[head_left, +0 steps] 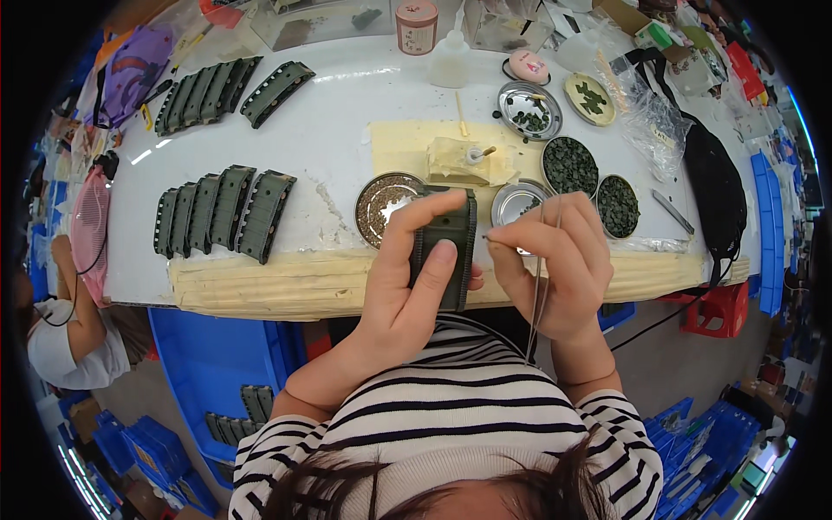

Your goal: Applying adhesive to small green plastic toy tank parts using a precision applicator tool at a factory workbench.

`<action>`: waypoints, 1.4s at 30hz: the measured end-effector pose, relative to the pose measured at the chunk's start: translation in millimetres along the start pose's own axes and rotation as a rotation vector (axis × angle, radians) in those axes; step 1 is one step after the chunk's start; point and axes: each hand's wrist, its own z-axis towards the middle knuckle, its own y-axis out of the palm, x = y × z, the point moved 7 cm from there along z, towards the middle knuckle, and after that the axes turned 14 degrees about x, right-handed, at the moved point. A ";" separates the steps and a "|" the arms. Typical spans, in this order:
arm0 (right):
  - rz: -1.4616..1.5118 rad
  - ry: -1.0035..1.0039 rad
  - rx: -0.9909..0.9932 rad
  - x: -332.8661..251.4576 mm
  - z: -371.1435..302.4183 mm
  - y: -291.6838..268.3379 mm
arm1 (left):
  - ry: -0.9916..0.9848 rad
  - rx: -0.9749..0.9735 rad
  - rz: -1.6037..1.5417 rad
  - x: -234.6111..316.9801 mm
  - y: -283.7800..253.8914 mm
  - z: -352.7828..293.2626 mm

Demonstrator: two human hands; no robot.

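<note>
Facing right hand (559,273): green part's edge (471,247)

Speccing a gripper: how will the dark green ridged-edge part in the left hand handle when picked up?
The dark green ridged-edge part is probably stiff: it shows no sag in the left hand. Likely fairly light, since the thumb and fingers of that one hand hold it up. Its ridged edge may help resist slipping.

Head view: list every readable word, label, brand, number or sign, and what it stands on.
Pink canister: label print, too small to read.
Pink oval thing: faint lettering, too small to read.
Clear plastic bag: print, not clear enough to quote.
Green part in the left hand: no text visible.
</note>
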 end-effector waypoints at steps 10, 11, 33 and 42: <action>-0.098 -0.092 -0.025 -1.4 0.8 11.0 | 0.392 -0.133 0.555 11.9 3.1 -6.8; -0.098 -0.094 -0.029 -1.9 1.0 11.4 | 0.422 -0.136 0.572 12.9 3.4 -7.9; -0.082 -0.105 -0.083 -8.5 -6.3 7.0 | 0.631 -0.129 0.682 21.2 9.4 -10.4; -0.058 -0.099 -0.086 -6.1 -4.9 9.9 | 0.539 -0.160 0.639 15.7 5.8 -8.6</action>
